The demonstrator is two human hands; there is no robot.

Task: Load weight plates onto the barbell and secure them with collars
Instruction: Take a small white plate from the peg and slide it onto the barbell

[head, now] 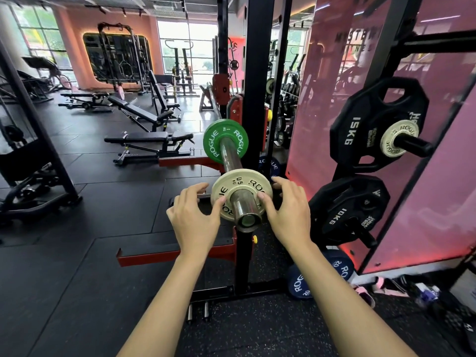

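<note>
Plate [242, 185] between both grips [195, 217] [288, 212] (seemingly touching)

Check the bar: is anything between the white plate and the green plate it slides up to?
Nothing visible. The bar between the white plate and the green plate is bare. The left hand and right hand hold the white plate.

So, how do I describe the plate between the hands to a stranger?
A steel bar runs from the black post toward the camera. Near its end, between the left hand and right hand, sits a cream plate. The green plate is further back; the other cream plate hangs on a peg.
</note>
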